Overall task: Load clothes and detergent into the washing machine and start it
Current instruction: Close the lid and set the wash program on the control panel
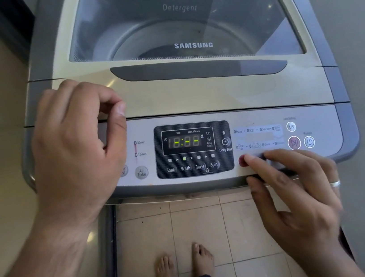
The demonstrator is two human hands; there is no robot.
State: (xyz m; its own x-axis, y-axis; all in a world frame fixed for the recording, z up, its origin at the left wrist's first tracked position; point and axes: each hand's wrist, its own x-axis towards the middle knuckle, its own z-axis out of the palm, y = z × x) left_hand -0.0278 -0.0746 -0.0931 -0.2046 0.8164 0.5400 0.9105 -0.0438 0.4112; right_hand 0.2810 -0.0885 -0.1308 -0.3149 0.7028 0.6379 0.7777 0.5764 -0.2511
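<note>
A top-loading washing machine (194, 99) fills the view, its glass lid (183, 20) down. Through the glass I see the drum and something dark at its bottom. The control panel (255, 114) is lit; its display (184, 141) shows green digits and a light glows above Wash. My left hand (76, 139) rests on the panel's left end with fingers curled and nothing in it. My right hand (294, 193) has fingers spread, index fingertip touching a round red button (242, 161) below the programme list. The pause and power buttons (301, 142) lie just right of it.
My bare feet (185, 264) stand on beige floor tiles in front of the machine. A grey wall runs along the right side and a beige wall along the left. A ring sits on a finger of my right hand.
</note>
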